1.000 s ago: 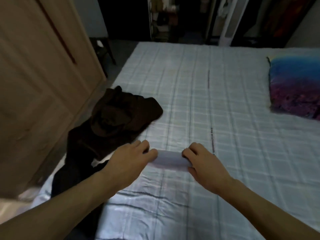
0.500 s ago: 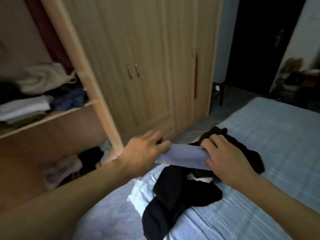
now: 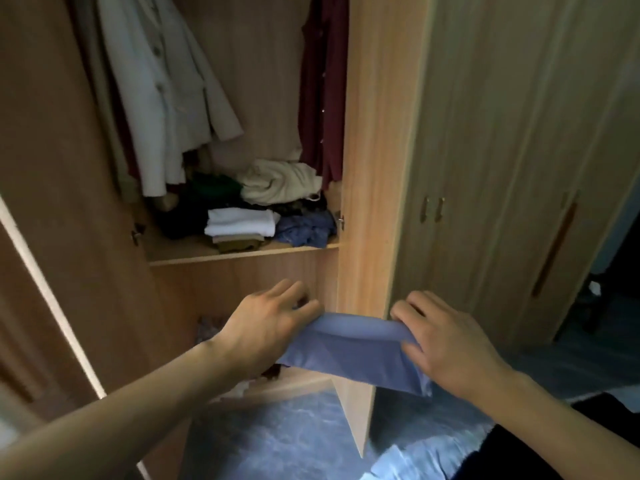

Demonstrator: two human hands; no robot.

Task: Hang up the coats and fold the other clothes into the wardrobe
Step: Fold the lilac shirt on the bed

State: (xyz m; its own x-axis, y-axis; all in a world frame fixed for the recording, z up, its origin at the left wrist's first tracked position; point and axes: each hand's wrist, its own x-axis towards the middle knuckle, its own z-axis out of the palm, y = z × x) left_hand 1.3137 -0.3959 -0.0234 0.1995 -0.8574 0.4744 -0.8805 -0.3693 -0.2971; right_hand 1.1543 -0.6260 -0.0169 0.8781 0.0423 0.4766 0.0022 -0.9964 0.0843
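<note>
Carrying a folded blue garment (image 3: 353, 351), the person now faces the open wardrobe (image 3: 367, 168); a second ago the same garment lay on the bed under both hands, so folding is judged complete and stowing is the step in hand. The left hand (image 3: 266, 327) pinches the garment's left end, the grip pressed together on the cloth. The right hand (image 3: 446, 344) pinches the right end likewise. The garment hangs in the air between them, in front of the wardrobe's dividing panel and below the shelf (image 3: 242, 252), touching neither so far as can be seen. That shelf already bears a white folded stack (image 3: 239, 221), a cream bundle (image 3: 280, 181) and a blue heap (image 3: 304, 230). A pale coat (image 3: 162, 91) hangs above.
</note>
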